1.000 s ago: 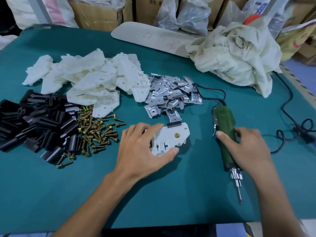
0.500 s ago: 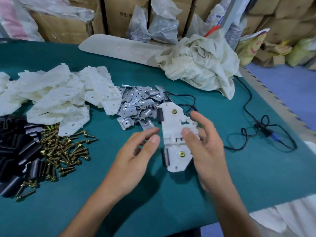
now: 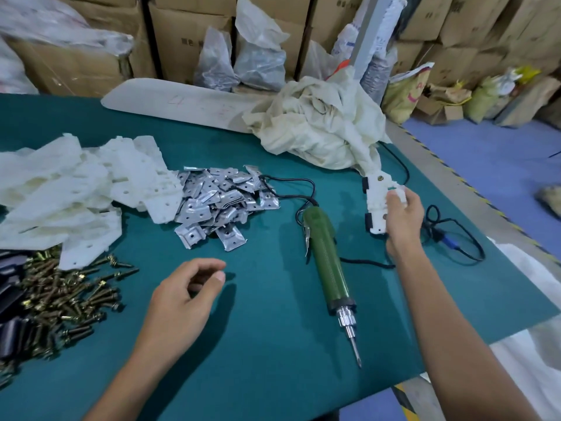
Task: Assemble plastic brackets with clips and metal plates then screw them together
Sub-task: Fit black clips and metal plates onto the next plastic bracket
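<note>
a: so, where is the assembled bracket [image 3: 377,205] to be found?
b: it is held up off the green table [image 3: 273,375] at the far right, gripped in the right hand [image 3: 405,221]. the fingers are curled round its right edge. two brass screw heads are seen on its face, one near the top and one near the bottom, and fitted clips [image 3: 368,220] are seen along its left edge.
a: and the left hand [image 3: 182,296]?
b: nothing is held by it. its fingers are loosely curled, with thumb and forefinger apart, and it is kept low over the table near the front. whether the mat is touched cannot be told.
a: how is the electric screwdriver [image 3: 326,256] laid?
b: flat on the table between the two hands, untouched, with its bit pointed toward the near edge. its black cable [image 3: 367,262] is trailed across the mat to the right.
a: what is laid out to the left?
b: metal plates [image 3: 218,202] are heaped just left of the screwdriver. white plastic brackets [image 3: 85,189] are piled beside them and partly over them. brass screws [image 3: 69,290] are scattered in front of those, and loose black clips [image 3: 9,299] are seen at the left edge. a crumpled cloth [image 3: 315,126] is bunched at the far side.
</note>
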The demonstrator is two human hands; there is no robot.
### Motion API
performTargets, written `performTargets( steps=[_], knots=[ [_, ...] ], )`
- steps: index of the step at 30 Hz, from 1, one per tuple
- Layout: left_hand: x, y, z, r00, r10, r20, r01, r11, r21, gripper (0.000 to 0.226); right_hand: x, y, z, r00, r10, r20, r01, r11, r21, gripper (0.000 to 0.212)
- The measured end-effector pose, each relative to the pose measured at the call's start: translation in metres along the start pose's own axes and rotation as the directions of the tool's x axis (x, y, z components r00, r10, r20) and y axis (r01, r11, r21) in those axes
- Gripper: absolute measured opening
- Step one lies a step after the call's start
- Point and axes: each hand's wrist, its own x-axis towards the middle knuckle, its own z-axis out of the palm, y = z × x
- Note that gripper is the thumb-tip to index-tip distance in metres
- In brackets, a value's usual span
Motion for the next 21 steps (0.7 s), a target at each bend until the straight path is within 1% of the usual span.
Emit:
performTargets(
  steps=[2,5,7,10,12,13,14,15,16,17,18,19,21],
  knots=[
    [0.0,0.0,0.0,1.0,0.0,0.006,0.0,1.0,-0.007,0.017,0.002,0.007,-0.013,0.999,-0.007,-0.04,0.005,0.999,-0.049,0.034],
    [0.0,0.0,0.001,1.0,0.017,0.018,-0.017,1.0,-0.002,0.022,0.007,0.017,-0.032,0.995,0.033,-0.095,-0.04,0.997,-0.072,0.04],
    [-0.001,-0.001,0.003,0.999,0.032,0.025,-0.033,0.999,0.019,0.023,0.012,0.018,-0.036,0.996,0.038,-0.076,-0.043,0.997,-0.067,0.039],
    [-0.002,-0.002,0.004,0.999,0.043,0.029,-0.044,0.998,0.039,0.024,0.021,0.012,-0.026,1.0,0.027,-0.003,-0.027,0.996,-0.082,0.036],
    [-0.003,-0.002,0.004,0.999,0.042,0.019,-0.042,0.999,0.034,0.023,0.026,0.007,-0.017,0.999,0.038,0.005,-0.036,0.989,-0.142,0.038],
    [-0.003,-0.002,0.004,0.999,0.042,0.012,-0.043,0.999,0.031,0.022,0.028,0.004,-0.015,1.0,0.023,0.001,-0.022,0.976,-0.214,0.041],
    [-0.003,-0.002,0.004,0.999,0.044,0.006,-0.044,0.999,0.03,0.022,0.031,0.002,-0.014,1.0,-0.007,0.005,0.009,0.94,-0.342,0.044],
    [-0.003,-0.002,0.005,0.999,0.044,0.002,-0.044,0.999,0.026,0.021,0.032,0.001,-0.015,0.999,-0.05,0.02,0.053,0.865,-0.499,0.047],
    [-0.003,-0.001,0.006,0.999,0.042,0.002,-0.042,0.999,0.02,0.019,0.031,-0.001,-0.015,0.993,-0.109,0.045,0.113,0.768,-0.631,0.05],
    [-0.003,-0.001,0.006,0.999,0.042,0.003,-0.042,0.999,0.015,0.016,0.026,-0.004,-0.016,0.98,-0.181,0.084,0.187,0.686,-0.703,0.051],
    [-0.003,0.0,0.006,0.999,0.043,0.003,-0.043,0.999,0.005,0.014,0.016,-0.008,-0.015,0.961,-0.244,0.13,0.261,0.644,-0.719,0.051],
    [-0.002,0.001,0.005,0.999,0.042,-0.004,-0.042,0.999,-0.014,0.013,0.001,-0.011,-0.012,0.939,-0.287,0.188,0.335,0.643,-0.689,0.05],
    [0.001,0.005,0.002,0.999,0.036,-0.034,-0.039,0.997,-0.071,0.009,-0.041,-0.016,-0.008,0.886,-0.295,0.358,0.458,0.683,-0.57,0.045]
  ],
)
